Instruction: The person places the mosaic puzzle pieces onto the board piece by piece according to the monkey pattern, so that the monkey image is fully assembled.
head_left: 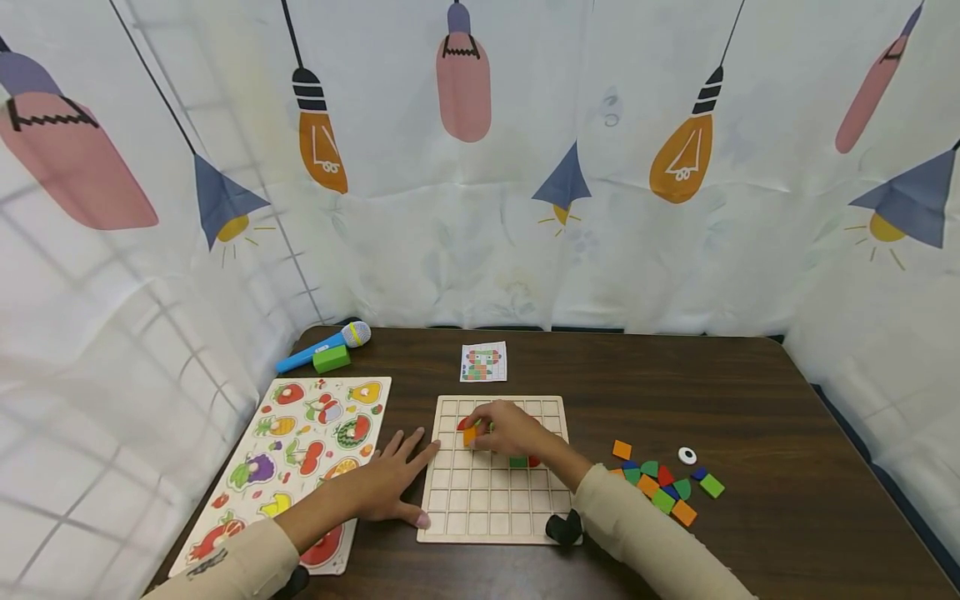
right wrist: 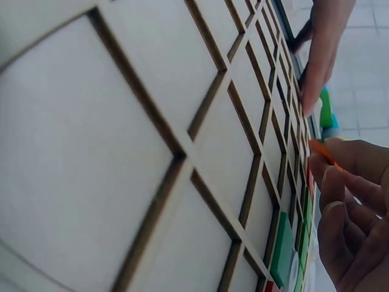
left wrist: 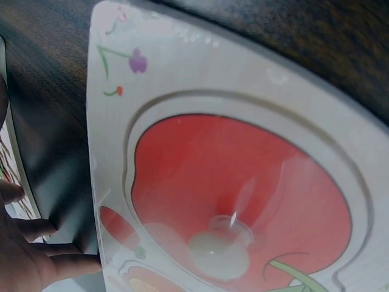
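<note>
My right hand (head_left: 513, 429) pinches an orange square tile (head_left: 469, 437) between thumb and fingers, over the upper left of a pale wooden grid board (head_left: 465, 508). Beside that tile a red piece (head_left: 462, 424) shows on the board. Partly under the right hand and wrist lie a green tile (head_left: 518, 462) and a red piece (head_left: 533, 461); other pieces there are hidden. My left hand (head_left: 390, 483) is spread flat, its fingertips and thumb at the board's left edge. In the right wrist view the orange tile (right wrist: 325, 152) appears edge-on between the fingertips.
A fruit puzzle board (head_left: 300, 492) lies left, partly under the left forearm. Loose coloured tiles (head_left: 663, 498) and a white ring (head_left: 687, 455) are scattered right of the grid. Behind stand a printed pattern card (head_left: 483, 362), a blue toy microphone (head_left: 311, 354) and a green block (head_left: 332, 358).
</note>
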